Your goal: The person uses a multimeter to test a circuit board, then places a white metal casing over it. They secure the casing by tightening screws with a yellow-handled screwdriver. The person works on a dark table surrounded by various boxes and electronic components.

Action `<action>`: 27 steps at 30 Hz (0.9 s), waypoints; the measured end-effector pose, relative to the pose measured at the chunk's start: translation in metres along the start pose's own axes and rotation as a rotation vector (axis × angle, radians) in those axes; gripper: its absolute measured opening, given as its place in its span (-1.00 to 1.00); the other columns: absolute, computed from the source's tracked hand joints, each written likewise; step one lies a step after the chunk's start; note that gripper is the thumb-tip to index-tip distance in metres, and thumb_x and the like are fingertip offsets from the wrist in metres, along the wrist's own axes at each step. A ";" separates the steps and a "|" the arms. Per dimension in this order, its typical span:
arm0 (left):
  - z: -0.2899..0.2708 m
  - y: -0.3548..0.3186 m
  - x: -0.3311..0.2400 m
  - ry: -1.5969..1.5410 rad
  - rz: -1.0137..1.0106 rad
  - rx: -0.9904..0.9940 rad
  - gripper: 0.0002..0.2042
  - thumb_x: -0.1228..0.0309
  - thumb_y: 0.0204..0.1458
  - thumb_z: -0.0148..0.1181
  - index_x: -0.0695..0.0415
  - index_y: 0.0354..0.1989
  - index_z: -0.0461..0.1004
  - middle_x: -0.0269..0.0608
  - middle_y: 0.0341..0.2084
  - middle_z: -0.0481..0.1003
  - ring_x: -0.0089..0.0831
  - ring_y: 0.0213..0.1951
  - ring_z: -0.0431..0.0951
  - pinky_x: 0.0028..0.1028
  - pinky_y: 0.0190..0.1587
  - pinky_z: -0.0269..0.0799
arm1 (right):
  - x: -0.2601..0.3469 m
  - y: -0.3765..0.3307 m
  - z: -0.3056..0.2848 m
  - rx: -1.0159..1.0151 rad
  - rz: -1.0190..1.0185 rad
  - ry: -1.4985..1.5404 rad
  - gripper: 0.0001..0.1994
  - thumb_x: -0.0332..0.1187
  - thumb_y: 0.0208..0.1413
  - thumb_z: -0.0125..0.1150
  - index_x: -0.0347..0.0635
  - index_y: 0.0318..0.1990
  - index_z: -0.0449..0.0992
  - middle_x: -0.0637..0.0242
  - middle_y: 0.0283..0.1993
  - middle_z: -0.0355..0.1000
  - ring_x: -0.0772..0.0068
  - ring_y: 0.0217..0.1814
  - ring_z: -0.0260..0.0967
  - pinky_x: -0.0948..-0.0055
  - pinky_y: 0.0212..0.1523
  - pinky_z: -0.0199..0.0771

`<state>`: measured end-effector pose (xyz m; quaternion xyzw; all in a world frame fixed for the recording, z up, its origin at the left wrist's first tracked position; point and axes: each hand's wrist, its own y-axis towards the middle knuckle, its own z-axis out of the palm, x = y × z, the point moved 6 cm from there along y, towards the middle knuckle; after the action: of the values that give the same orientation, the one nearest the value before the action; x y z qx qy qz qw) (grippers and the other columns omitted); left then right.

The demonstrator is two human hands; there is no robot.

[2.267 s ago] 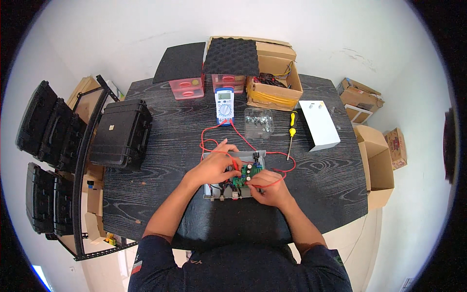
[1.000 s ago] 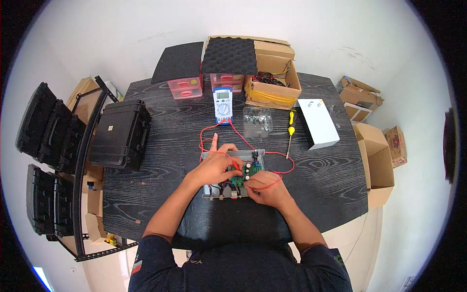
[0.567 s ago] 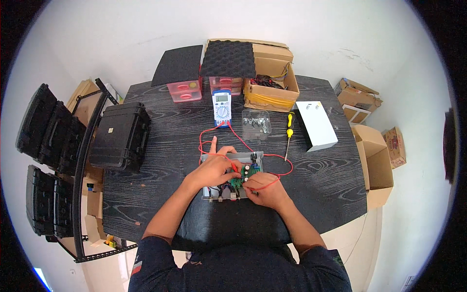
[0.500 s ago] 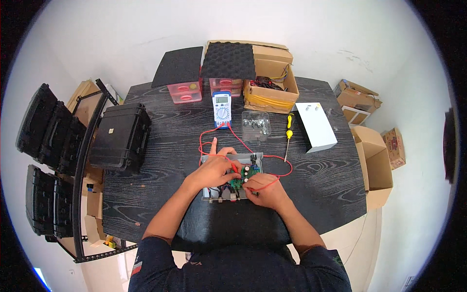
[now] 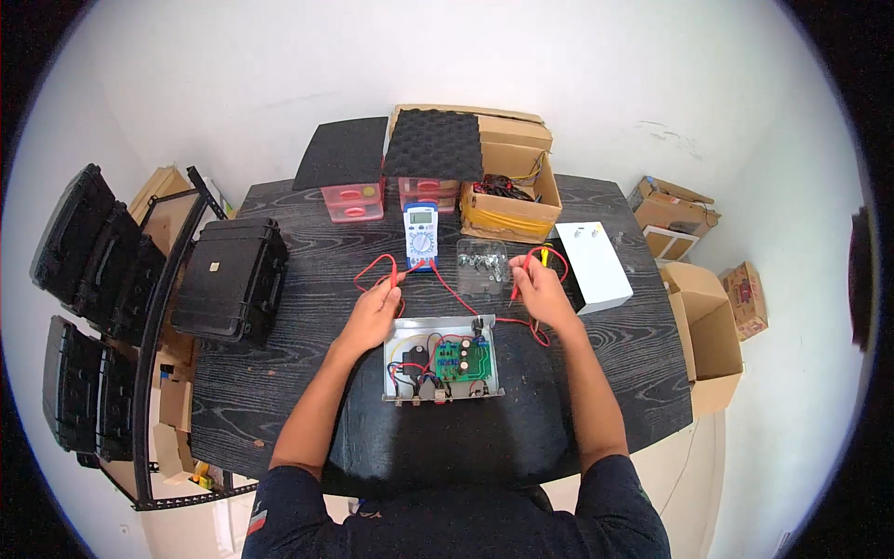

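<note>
An open metal chassis (image 5: 399,347) with a green circuit board (image 5: 462,361) and coloured wires lies on the black table in front of me. My left hand (image 5: 374,312) is lifted off the chassis at its upper left and grips a red probe lead (image 5: 376,271). My right hand (image 5: 540,292) is up and to the right of the chassis, closed on a second red probe (image 5: 523,273). Both leads run to a blue-and-white multimeter (image 5: 420,236) standing further back.
A clear plastic box of small parts (image 5: 481,264), a yellow-handled screwdriver (image 5: 546,255) and a white box (image 5: 593,265) lie right of the meter. Cardboard boxes, dark foam sheets and pink parts boxes (image 5: 352,200) line the far edge. A black hard case (image 5: 231,278) sits left.
Both hands have lifted away from the circuit board, the left going up-left and the right up-right, each taking a red probe with it. The board now lies uncovered.
</note>
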<state>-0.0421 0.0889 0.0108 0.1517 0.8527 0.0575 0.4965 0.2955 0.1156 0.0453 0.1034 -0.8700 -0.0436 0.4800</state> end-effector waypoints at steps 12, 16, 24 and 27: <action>-0.005 0.006 0.062 -0.107 -0.194 -0.147 -0.56 0.22 0.47 0.11 0.17 0.41 0.49 -0.30 -0.50 0.50 -0.61 -0.42 0.47 -0.48 -0.30 0.44 | -0.058 0.056 0.007 -0.111 0.008 -0.502 -0.69 -0.20 0.35 0.24 -0.30 -0.09 0.72 -0.13 -0.10 0.67 -0.23 -0.02 0.64 -0.07 0.11 0.62; -0.007 0.005 0.053 0.110 -0.132 -0.163 -0.53 0.27 0.43 0.17 0.20 0.42 0.46 -0.11 -0.39 0.67 -0.59 -0.37 0.60 -0.45 -0.25 0.50 | -0.040 0.032 -0.009 -0.175 0.083 -0.425 -0.69 -0.17 0.28 0.34 -0.26 -0.09 0.73 -0.03 -0.12 0.69 -0.09 -0.05 0.67 0.04 0.04 0.64; 0.006 0.005 0.060 -0.264 -0.033 -0.215 -0.53 0.19 0.52 0.01 0.25 0.41 0.46 -0.01 0.03 0.70 -0.41 -0.14 0.71 -0.37 -0.07 0.64 | -0.072 -0.025 -0.112 -0.566 0.092 -0.680 -0.40 -0.01 0.14 0.46 -0.21 0.22 0.59 0.03 0.27 0.55 -0.12 0.35 0.43 0.01 0.32 0.45; 0.007 0.000 0.060 -0.293 0.049 -0.214 -0.53 0.17 0.54 -0.04 0.28 0.36 0.50 0.05 0.10 0.67 -0.34 -0.05 0.71 -0.36 0.00 0.65 | -0.100 -0.026 -0.122 -0.331 0.426 -0.781 0.08 0.30 -0.03 0.50 -0.11 0.56 0.24 -0.21 0.60 0.13 -0.35 0.64 0.05 -0.48 0.49 0.05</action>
<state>-0.0636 0.1074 -0.0429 0.1255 0.7565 0.1371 0.6271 0.4537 0.1149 0.0229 -0.1796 -0.9686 -0.1179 0.1250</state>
